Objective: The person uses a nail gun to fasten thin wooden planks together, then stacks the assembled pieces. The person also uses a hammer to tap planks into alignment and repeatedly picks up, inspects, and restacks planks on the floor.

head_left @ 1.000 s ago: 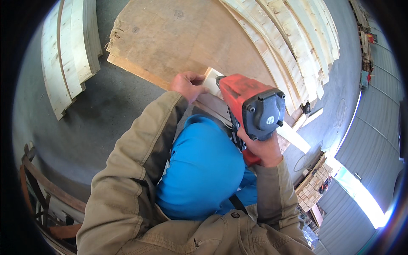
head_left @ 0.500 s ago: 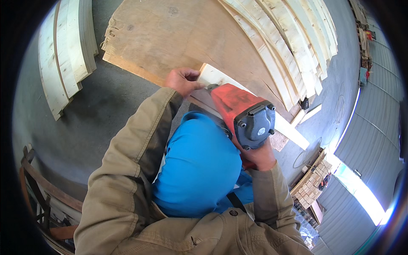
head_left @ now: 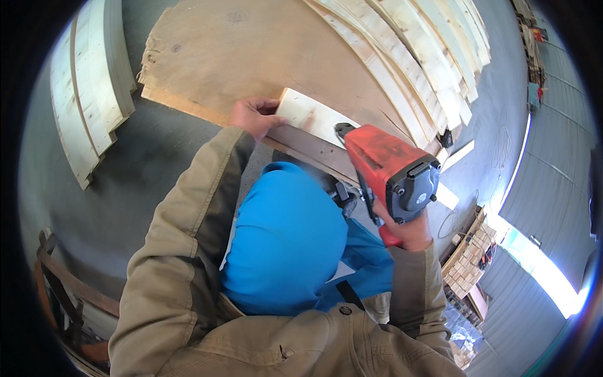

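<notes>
My right hand (head_left: 411, 231) is wrapped round the handle of a red and black nail gun (head_left: 389, 164). The gun's dark nose rests at or just over a pale wooden board (head_left: 311, 118), partway along it. My left hand (head_left: 254, 117) pinches the left end of that board between thumb and fingers. The board lies along the near edge of a large brown plywood sheet (head_left: 220, 60), and a darker wooden strip (head_left: 314, 149) runs along its near side. The gun hides much of the board's right part.
Curved pale planks (head_left: 421, 56) lie stacked on the sheet's right side. Another stack of curved planks (head_left: 88, 88) is at the left. A rounded blue cloth shape (head_left: 286, 245) fills the space between my arms. Small wood blocks (head_left: 468, 261) are piled at the right.
The nail gun in my right hand has moved right along the board, away from my left hand. My left hand keeps its hold on the board's end. The view has shifted slightly.
</notes>
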Available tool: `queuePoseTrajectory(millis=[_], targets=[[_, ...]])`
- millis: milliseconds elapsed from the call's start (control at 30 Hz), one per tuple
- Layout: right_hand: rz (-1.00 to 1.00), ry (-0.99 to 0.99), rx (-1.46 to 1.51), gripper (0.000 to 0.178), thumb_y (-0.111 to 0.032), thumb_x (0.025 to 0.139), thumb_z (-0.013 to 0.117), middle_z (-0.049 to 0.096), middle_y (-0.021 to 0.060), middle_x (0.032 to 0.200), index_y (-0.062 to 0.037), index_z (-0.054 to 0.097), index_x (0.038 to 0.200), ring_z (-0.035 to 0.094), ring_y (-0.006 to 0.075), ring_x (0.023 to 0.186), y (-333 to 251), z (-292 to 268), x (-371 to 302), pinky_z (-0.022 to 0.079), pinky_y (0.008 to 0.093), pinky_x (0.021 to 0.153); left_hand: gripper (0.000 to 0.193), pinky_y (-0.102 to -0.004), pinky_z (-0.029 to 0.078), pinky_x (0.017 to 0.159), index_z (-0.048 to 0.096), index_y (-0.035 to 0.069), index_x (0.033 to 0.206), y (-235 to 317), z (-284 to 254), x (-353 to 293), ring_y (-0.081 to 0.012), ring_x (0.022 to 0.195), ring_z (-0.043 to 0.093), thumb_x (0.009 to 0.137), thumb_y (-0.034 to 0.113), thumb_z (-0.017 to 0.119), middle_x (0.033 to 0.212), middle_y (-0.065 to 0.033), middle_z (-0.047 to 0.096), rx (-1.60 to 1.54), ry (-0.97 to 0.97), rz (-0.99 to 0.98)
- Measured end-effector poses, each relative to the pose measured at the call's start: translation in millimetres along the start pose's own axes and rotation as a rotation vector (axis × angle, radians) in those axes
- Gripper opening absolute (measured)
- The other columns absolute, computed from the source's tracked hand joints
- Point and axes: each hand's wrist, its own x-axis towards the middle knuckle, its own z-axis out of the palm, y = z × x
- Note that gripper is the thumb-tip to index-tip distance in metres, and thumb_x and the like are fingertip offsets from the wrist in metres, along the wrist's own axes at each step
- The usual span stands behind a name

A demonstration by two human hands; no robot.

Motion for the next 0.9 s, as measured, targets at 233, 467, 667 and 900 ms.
queuePoseTrajectory(millis=[233,467,667,900], targets=[[0.268,0.237,-0.104,0.068,-0.010,0.074,0.088,0.066,0.0146,0.122,-0.0012,0.054,0.132,0.066,0.0270,0.113,63,-63,-72,0.053,0.0394,0.098,0.044,-0.0348,0.059,0.095,0.070,-0.007,0.122,3,-3,2,-0.0218,0.104,0.072,0.080,-0.007,0.082,0.115,-0.0160,0.075,0.069,-0.040,-0.016],[0.484,0.413,-0.121,0.074,-0.010,0.068,0.089,0.062,0.0203,0.118,0.0039,0.049,0.128,0.066,0.0302,0.109,113,-96,-165,0.054,0.0403,0.092,0.047,-0.0338,0.058,0.095,0.069,-0.006,0.125,-6,-14,12,-0.0215,0.107,0.071,0.082,0.003,0.084,0.119,-0.0156,0.074,0.286,-0.051,0.067],[0.763,0.511,-0.043,0.040,-0.007,0.072,0.077,0.073,0.0174,0.096,0.0075,0.065,0.108,0.071,0.0227,0.088,168,-105,-236,0.056,0.0389,0.076,0.067,-0.0353,0.058,0.096,0.058,-0.008,0.138,-20,-22,21,-0.0224,0.112,0.069,0.082,0.015,0.087,0.126,-0.0185,0.070,0.449,0.061,0.118],[0.833,0.606,0.053,0.024,-0.003,0.073,0.070,0.076,0.0162,0.086,0.0042,0.072,0.097,0.073,0.0199,0.082,260,-51,-308,0.056,0.0369,0.072,0.088,-0.0438,0.050,0.108,0.046,-0.005,0.150,-56,-123,29,-0.0332,0.132,0.060,0.084,0.038,0.085,0.143,-0.0253,0.060,0.938,0.071,0.151]])
